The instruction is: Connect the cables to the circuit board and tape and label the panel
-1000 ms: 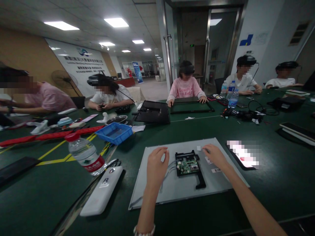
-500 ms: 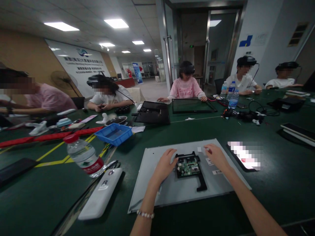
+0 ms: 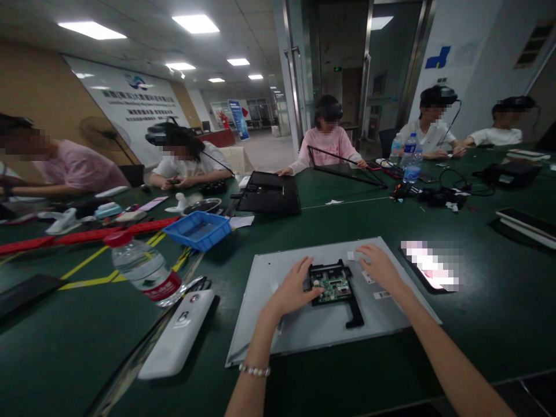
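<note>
A flat grey metal panel (image 3: 295, 333) lies on the green table in front of me. On its middle rests a black plastic bracket (image 3: 355, 313) around a green circuit board (image 3: 333, 288). My left hand (image 3: 295, 289) is at the bracket's left side, thumb and fingers apart, the thumb tip by the board's left edge. To the right of the bracket, my right hand (image 3: 379, 265) hovers over the panel's upper right part near a small white label (image 3: 351, 255). Its fingers are stretched out, with nothing seen in them.
A white power bank (image 3: 178, 336) and a water bottle (image 3: 145, 269) stand left of the panel, with a blue tray (image 3: 197, 230) beyond. A lit phone (image 3: 430, 267) lies on the right. Across the table, a person in pink (image 3: 324, 145) holds a black frame (image 3: 347, 171).
My left thumb has moved away from the fingers, toward the board. My right fingers have straightened out. Across the table, the person in pink has tilted up the black frame.
</note>
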Motion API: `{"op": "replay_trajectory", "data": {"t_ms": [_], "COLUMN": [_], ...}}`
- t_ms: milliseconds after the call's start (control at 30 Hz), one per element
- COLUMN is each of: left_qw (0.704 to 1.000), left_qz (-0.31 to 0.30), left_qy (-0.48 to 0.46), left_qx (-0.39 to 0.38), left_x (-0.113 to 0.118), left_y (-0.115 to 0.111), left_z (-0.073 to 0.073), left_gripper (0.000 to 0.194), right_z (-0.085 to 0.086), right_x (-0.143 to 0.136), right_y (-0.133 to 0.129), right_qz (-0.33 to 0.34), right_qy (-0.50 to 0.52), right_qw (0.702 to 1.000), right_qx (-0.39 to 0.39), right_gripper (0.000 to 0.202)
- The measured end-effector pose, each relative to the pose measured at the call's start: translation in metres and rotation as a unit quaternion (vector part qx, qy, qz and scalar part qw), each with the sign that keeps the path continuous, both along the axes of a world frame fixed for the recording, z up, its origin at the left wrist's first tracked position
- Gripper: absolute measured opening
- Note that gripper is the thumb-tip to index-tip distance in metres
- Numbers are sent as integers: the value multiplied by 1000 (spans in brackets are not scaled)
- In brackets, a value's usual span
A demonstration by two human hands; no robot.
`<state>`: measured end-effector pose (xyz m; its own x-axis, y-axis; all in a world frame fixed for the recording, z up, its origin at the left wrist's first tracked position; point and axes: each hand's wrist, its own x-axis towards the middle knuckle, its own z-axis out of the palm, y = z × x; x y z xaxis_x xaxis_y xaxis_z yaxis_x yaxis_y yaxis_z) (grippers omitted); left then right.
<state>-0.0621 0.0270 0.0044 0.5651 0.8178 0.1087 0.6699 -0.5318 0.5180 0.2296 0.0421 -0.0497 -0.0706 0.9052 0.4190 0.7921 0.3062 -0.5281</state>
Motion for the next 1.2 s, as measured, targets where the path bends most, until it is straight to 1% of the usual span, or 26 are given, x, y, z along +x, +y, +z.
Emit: {"op": "replay_trajectory", "data": {"t_ms": [133, 300, 467, 567, 667, 767, 867, 933, 1067, 1200], "left_qw": [999, 997, 998, 998, 998, 998, 998, 998, 998, 998], "left_qz": [-22, -42, -46, -45, -46, -46, -50, -53, -51, -50], "left_qy": [13, 26, 19, 7, -7, -16, -18, -18, -16, -10], "left_qx": [-40, -53, -49, -44, -35, -33, -33, -31, -26, -28], "left_x": [1, 3, 4, 5, 5, 6, 6, 6, 5, 6], "left_y": [-2, -1, -1, -1, -1, -1, 0, 0, 1, 1], "left_z": [-1, -2, -3, -4, -6, -6, -7, -8, -12, -12], "left_gripper": [94, 105, 106, 105, 105, 105, 106, 106, 108, 108], "right_z": [-1, 3, 17, 26, 36, 42, 42, 39, 32, 29], "right_x": [-6, -17, -24, -31, -47, -70, -90, -98, -101, -99], "right_y": [4, 9, 4, 2, 5, 11, 14, 14, 10, 8], "right_qz": [30, 30, 6, 3, 40, 85, 109, 115, 135, 146], "right_qy": [-51, -115, -139, -129, -113, -118, -139, -145, -129, -106], "right_qw": [998, 992, 989, 991, 992, 989, 983, 981, 980, 982], "right_qx": [-16, -45, -53, -37, -26, -36, -50, -61, -65, -62], "right_gripper": [31, 25, 27, 27, 27, 26, 25, 25, 26, 27]}}
